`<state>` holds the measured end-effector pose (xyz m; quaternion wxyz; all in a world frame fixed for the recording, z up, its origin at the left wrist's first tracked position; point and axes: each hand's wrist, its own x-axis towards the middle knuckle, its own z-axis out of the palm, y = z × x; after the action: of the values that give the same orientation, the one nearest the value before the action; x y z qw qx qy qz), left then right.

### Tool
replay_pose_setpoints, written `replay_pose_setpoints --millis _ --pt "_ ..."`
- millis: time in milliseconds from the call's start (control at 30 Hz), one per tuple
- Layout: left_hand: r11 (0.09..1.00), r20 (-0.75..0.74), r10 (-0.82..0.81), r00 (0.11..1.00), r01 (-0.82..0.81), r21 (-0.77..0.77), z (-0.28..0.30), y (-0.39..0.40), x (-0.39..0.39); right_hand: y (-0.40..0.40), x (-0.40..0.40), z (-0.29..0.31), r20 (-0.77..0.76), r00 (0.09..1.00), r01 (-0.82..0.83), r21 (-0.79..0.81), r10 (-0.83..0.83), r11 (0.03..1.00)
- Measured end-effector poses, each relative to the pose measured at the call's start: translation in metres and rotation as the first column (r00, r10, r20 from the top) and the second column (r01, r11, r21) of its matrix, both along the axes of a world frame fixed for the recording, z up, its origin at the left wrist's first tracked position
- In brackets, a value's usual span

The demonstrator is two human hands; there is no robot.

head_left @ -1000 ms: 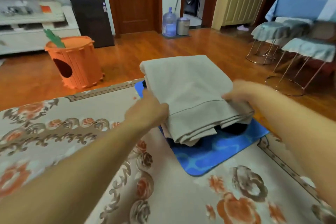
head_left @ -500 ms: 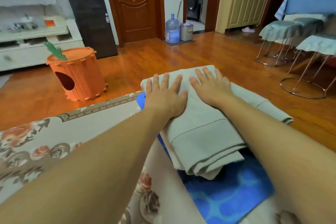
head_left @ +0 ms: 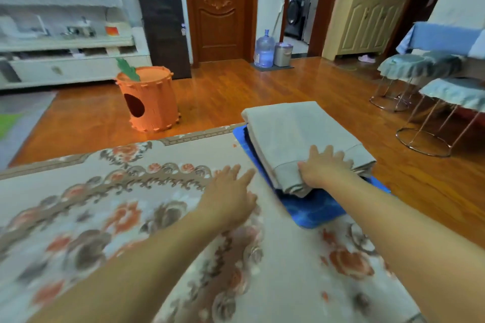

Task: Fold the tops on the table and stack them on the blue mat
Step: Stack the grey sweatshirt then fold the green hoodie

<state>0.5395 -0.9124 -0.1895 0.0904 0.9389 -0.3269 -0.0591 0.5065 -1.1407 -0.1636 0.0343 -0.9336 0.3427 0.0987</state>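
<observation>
A stack of folded grey-beige fabric tops [head_left: 296,136] lies on the blue rectangular mat [head_left: 315,211], at the far right corner of the floral-patterned tabletop [head_left: 131,217]. The stack's right edge overhangs the mat. The right hand [head_left: 321,169] rests on the stack's near edge, fingers [head_left: 328,152] spread flat (nothing gripped). The left hand [head_left: 231,195] hovers over the tabletop just left of the mat, fingers extended and holding nothing. Beyond the tabletop's far edge, an orange cylindrical bin [head_left: 148,99] stands on open wooden floor [head_left: 236,92].
</observation>
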Motion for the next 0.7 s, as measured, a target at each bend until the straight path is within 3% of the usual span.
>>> replay_pose_setpoints --millis 133,300,500,700 --pt "0.974 -0.002 0.22 0.976 -0.219 -0.062 0.044 0.143 -0.023 0.131 -0.005 0.048 0.078 0.931 -0.354 -0.044 0.356 0.934" --pt "0.84 -0.035 0.534 0.845 -0.535 -0.09 0.087 0.34 -0.068 0.369 0.005 0.086 0.257 0.606 -0.786 0.048 0.753 0.617" --pt "0.59 0.031 0.802 0.596 -0.784 -0.194 0.102 0.547 -0.171 0.619 -0.048 0.085 0.479 0.24 -0.966 0.036 0.845 0.254" --pt "0.289 0.009 0.955 0.297 -0.922 -0.259 0.091 0.697 -0.289 0.812 -0.127 0.059 0.447 -0.009 -0.997 0.061 0.895 -0.04"
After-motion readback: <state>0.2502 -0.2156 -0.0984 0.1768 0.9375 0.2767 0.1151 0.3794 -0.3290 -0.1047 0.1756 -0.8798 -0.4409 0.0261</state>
